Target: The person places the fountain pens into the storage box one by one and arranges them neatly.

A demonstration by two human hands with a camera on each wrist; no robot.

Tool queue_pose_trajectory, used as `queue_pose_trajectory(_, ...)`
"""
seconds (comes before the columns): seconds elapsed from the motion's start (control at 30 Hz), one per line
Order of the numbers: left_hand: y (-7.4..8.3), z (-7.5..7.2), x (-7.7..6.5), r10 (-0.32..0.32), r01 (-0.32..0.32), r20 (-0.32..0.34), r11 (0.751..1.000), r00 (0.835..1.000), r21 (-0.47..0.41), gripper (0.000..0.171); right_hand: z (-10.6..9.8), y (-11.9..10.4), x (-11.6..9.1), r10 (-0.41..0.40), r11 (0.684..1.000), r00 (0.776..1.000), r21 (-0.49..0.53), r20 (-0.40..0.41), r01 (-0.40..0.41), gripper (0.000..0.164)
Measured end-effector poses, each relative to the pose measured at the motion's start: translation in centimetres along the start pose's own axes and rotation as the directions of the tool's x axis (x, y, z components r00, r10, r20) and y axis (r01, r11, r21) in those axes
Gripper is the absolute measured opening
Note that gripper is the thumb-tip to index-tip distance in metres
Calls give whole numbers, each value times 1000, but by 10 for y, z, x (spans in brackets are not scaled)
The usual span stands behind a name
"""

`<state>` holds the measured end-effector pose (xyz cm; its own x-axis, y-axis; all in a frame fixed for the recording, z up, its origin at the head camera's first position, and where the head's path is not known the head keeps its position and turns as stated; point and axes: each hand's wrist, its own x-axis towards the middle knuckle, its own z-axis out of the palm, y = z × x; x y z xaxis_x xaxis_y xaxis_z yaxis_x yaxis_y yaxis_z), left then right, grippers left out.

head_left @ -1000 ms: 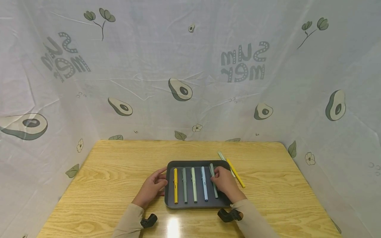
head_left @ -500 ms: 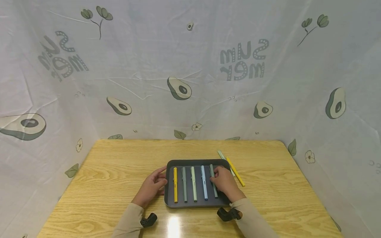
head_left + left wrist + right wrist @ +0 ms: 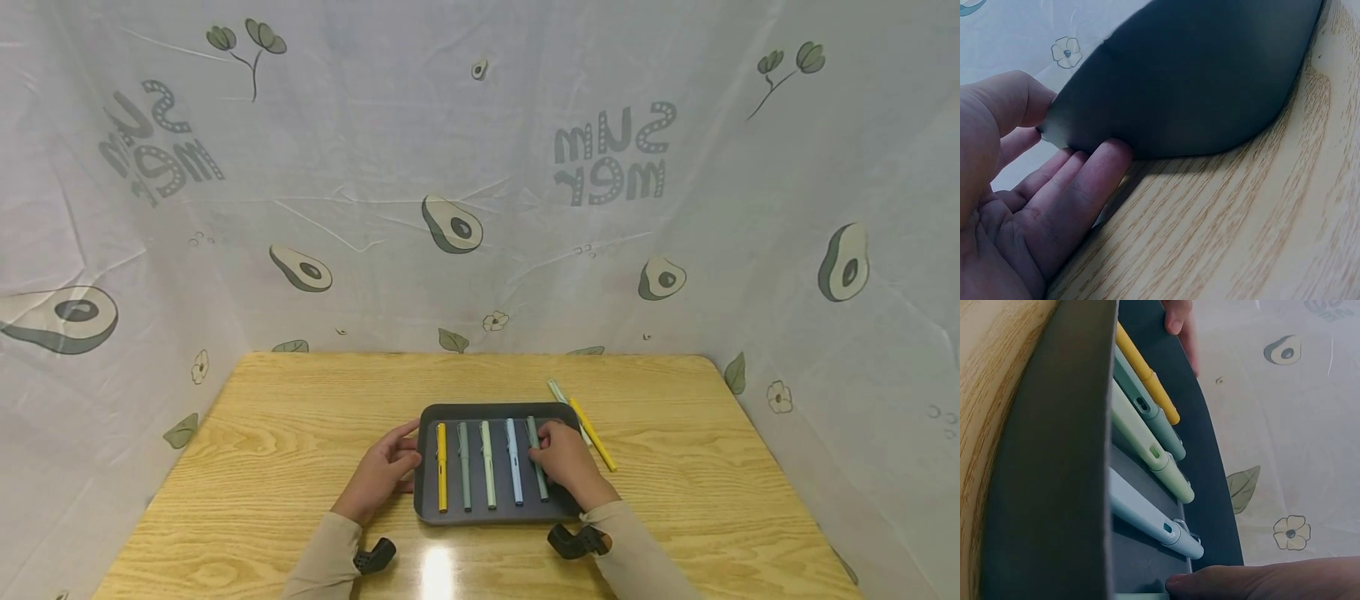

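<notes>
A dark rectangular tray (image 3: 480, 517) lies on the table with several pens in a row. From left to right are a yellow pen (image 3: 442, 467), a grey-green pen (image 3: 466, 467), a pale green pen (image 3: 488, 465) and a light blue pen (image 3: 514, 462). Rightmost is a second grey-green pen (image 3: 542, 483), slightly slanted, pinched by my right hand (image 3: 567, 461). My left hand (image 3: 382, 469) holds the tray's left side; in the left wrist view its thumb is at the rim and its fingers (image 3: 1107, 165) touch the outer wall (image 3: 1197, 81). My right fingertips are partly hidden.
Beyond the tray's right side, another yellow pen (image 3: 593, 435) lies on the wooden table (image 3: 675, 433) beside a pale green pen (image 3: 555, 389), which the tray and yellow pen partly hide. A printed white curtain (image 3: 375, 275) surrounds the table's back and sides.
The pinched grey-green pen has slid a little toward me in the tray, my right hand staying on it. My left hand and the other pens keep their places.
</notes>
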<state>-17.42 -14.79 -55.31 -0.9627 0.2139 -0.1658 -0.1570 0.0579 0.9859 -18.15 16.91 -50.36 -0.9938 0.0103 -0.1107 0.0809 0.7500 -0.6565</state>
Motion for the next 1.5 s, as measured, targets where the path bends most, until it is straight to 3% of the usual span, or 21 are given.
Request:
queue_pose_trajectory(0.73,-2,-2,1,16,-16,0,999,1000,32,59,-5,0,-4,-4,1000,1000,31,16,4,34)
queue_pose_trajectory(0.87,-3,-3,2,10,-10,-5,999,1000,31,59,-24,9,-5,-26,997,999,65,-48,29,29)
queue_pose_trajectory(1.07,-3,-3,1,12,-12,5,1000,1000,23,60,-72,34,-2,-33,998,985,38,-171,40,26)
queue_pose_trajectory(1.23,-2,-4,-2,21,-21,10,999,1000,32,59,-92,56,1,-14,999,997,-43,-82,10,33)
queue_pose_trajectory(1.37,-1,-4,-2,13,-13,-2,999,1000,35,59,-89,71,8,-2,998,1000,-62,-3,2,33)
queue_pose_trajectory(1.5,-2,-3,1,11,-10,-7,999,1000,46,59,-81,81,14,-6,997,1000,-73,-12,5,27)
